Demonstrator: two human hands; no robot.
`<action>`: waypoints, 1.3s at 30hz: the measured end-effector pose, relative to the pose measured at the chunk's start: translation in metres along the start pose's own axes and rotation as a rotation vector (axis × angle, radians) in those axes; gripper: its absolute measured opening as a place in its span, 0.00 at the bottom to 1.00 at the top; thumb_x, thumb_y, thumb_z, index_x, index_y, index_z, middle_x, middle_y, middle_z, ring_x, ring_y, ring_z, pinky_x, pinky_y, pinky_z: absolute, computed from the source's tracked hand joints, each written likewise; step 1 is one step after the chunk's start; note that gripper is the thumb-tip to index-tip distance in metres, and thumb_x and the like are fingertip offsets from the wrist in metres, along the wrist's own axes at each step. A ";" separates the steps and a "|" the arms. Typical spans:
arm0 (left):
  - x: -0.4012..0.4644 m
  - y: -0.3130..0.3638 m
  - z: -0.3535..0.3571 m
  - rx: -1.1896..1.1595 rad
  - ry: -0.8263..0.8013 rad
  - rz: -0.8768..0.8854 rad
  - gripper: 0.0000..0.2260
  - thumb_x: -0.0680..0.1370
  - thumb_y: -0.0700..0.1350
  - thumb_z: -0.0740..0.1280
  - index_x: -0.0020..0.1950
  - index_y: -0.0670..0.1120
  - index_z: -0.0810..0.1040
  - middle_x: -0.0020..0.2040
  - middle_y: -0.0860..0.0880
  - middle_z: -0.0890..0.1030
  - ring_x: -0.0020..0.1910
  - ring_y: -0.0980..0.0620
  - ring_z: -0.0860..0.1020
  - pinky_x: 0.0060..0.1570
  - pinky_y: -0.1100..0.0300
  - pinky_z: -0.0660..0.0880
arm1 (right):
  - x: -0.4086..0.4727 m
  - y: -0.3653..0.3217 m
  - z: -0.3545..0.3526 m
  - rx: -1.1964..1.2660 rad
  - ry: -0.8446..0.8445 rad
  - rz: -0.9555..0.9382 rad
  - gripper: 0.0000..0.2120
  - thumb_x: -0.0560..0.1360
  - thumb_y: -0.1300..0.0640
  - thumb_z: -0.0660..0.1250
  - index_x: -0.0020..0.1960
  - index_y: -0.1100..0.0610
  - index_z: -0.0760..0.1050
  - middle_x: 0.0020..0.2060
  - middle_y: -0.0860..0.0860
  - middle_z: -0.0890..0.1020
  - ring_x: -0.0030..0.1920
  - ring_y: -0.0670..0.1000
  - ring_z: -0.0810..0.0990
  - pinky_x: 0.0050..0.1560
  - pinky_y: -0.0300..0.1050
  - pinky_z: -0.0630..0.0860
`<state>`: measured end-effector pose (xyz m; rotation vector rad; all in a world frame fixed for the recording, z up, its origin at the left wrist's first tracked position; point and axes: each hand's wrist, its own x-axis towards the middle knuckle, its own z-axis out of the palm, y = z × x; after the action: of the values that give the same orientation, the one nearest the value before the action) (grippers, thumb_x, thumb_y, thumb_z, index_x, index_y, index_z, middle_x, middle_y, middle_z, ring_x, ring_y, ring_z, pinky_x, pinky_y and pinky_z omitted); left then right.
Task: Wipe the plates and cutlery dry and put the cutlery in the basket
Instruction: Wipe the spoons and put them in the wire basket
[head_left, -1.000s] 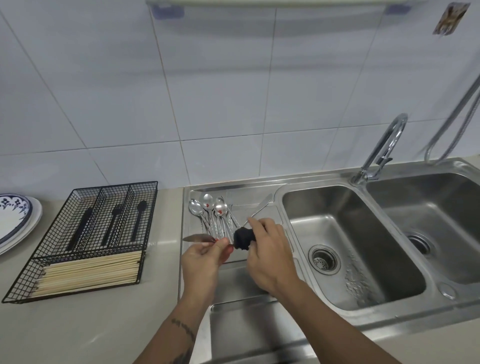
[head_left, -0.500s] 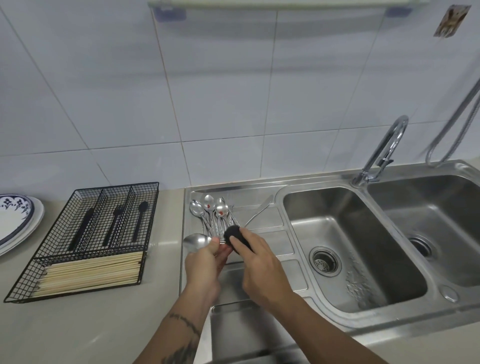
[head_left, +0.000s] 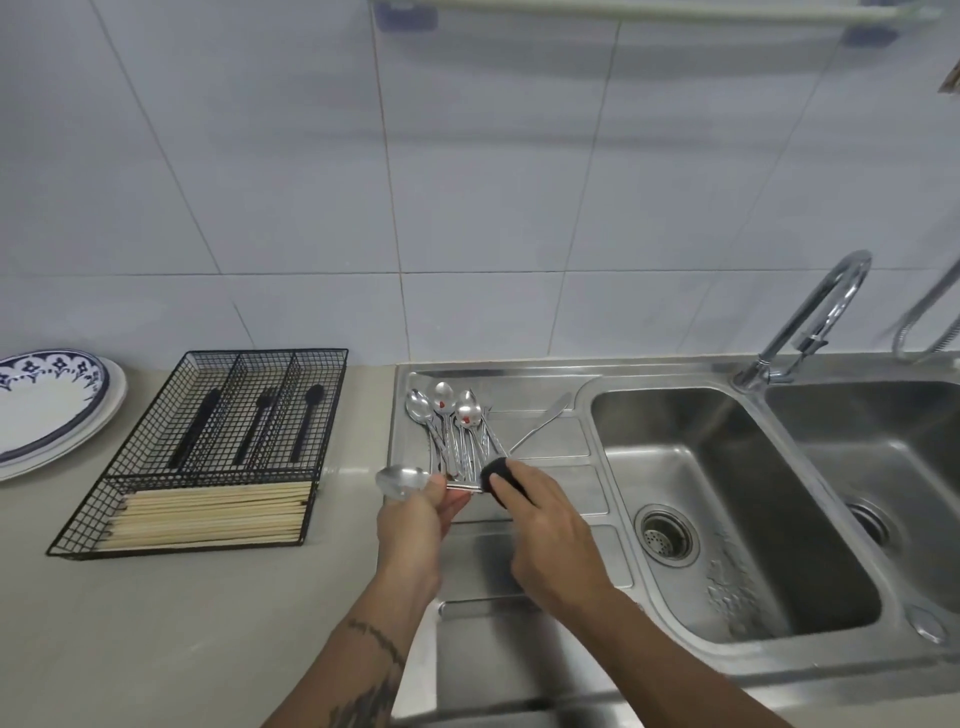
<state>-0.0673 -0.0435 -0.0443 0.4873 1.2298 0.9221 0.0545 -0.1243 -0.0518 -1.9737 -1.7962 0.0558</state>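
Stainless steel spreads out to the right of my hands: the double sink with its ribbed drainboard lying directly beneath them, and the curved tap standing far beyond my right hand. The pale desk runs off to the left of my left hand. On it, well to the left and a little ahead, sits the black wire basket; its far compartments hold three black-handled pieces of cutlery, and its near compartment holds a bundle of pale chopsticks lying crosswise. Further left again, a stack of plates with a blue pattern rests at the desk's edge.

Just ahead of my hands, a cluster of spoons lies on the drainboard, bowls pointing away from me, with a table knife angled off to their right.

My left hand pinches a spoon by its neck between thumb and fingertips, the bowl sticking out to the left over the drainboard's edge. My right hand is curled around a small dark cloth, which is wrapped over the handle of that same spoon, just beside my left fingertips. The spoon is held level above the drainboard, well apart from the basket.
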 end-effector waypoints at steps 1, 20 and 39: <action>0.000 0.001 0.000 -0.004 -0.007 0.000 0.07 0.81 0.39 0.66 0.54 0.36 0.80 0.46 0.41 0.86 0.39 0.50 0.86 0.41 0.61 0.76 | 0.001 -0.007 0.001 -0.004 -0.002 -0.043 0.35 0.62 0.72 0.69 0.68 0.57 0.73 0.68 0.54 0.74 0.67 0.56 0.72 0.60 0.50 0.77; -0.007 0.017 -0.025 0.147 -0.039 0.128 0.10 0.84 0.43 0.61 0.50 0.41 0.78 0.39 0.44 0.80 0.36 0.46 0.81 0.39 0.53 0.79 | 0.016 -0.026 -0.008 0.077 0.052 -0.004 0.30 0.64 0.73 0.68 0.65 0.57 0.77 0.65 0.53 0.77 0.63 0.56 0.76 0.62 0.44 0.70; 0.059 0.098 -0.078 0.329 0.124 0.263 0.14 0.78 0.33 0.65 0.60 0.44 0.80 0.44 0.44 0.82 0.36 0.52 0.77 0.36 0.60 0.77 | 0.053 -0.034 0.002 0.171 -0.034 0.059 0.28 0.73 0.71 0.60 0.70 0.53 0.73 0.69 0.46 0.71 0.69 0.49 0.68 0.69 0.37 0.60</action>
<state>-0.1696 0.0482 -0.0279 0.8807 1.4627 0.9856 0.0296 -0.0722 -0.0265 -1.9143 -1.6933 0.2545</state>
